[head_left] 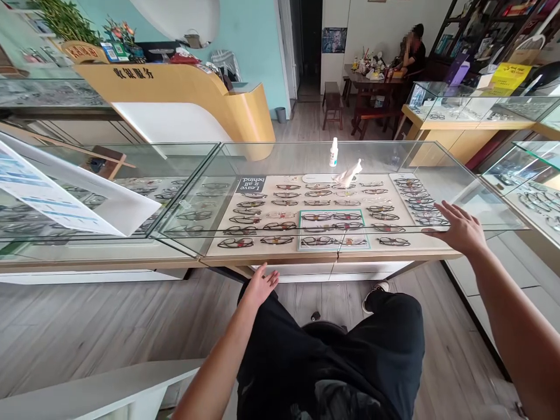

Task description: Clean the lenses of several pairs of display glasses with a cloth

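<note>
I sit facing a glass display counter [481,201] filled with rows of eyeglass frames [315,217]. My right hand [459,228] is stretched out with fingers spread, resting flat on the counter's near right glass edge, and holds nothing. My left hand [260,287] hovers open above my left knee, just below the counter's wooden front edge [271,259], empty. A small white spray bottle [333,153] stands on the glass top at the far side, with a crumpled white cloth [350,173] beside it.
A second glass case [109,192] adjoins on the left with a white poster [65,195] lying on it. More glass cases [529,192] stand at right. A curved wooden reception desk [175,93] is behind. A person sits at a dark table [371,79] in the back.
</note>
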Available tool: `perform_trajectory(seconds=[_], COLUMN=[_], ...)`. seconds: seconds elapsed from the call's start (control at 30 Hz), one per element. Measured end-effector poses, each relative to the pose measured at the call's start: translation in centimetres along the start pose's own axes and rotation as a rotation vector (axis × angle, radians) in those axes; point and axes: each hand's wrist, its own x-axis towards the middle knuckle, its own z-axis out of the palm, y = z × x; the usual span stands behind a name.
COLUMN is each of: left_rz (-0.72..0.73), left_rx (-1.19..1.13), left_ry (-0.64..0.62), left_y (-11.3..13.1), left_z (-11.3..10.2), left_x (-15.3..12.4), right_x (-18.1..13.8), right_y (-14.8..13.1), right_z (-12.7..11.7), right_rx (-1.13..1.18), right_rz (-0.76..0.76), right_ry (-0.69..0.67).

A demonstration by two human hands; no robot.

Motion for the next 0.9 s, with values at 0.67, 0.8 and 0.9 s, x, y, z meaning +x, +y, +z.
perform_trajectory(seconds=[0.67,0.8,0.9], left_rz=[0.084,0.054,0.007], left_rx=[-0.116,-0.086,-0.069], left_ry=[0.043,0.059,0.080], left_y=[-4.6,-7.0,-8.5], left_z=[1.5,-2.1,-4.7], left_x=[2.3,0.0,-2.0], right_x=[-0.3,-0.5,-0.6], right_y=[-0.5,-0.3,-0.3], right_z=[-1.0,-0.8,-0.8], right_rx=[0.096,0.076,0.069], right_rz=[0.005,0.000,0.009], right_ry=[-0.018,-0.008,-0.004])
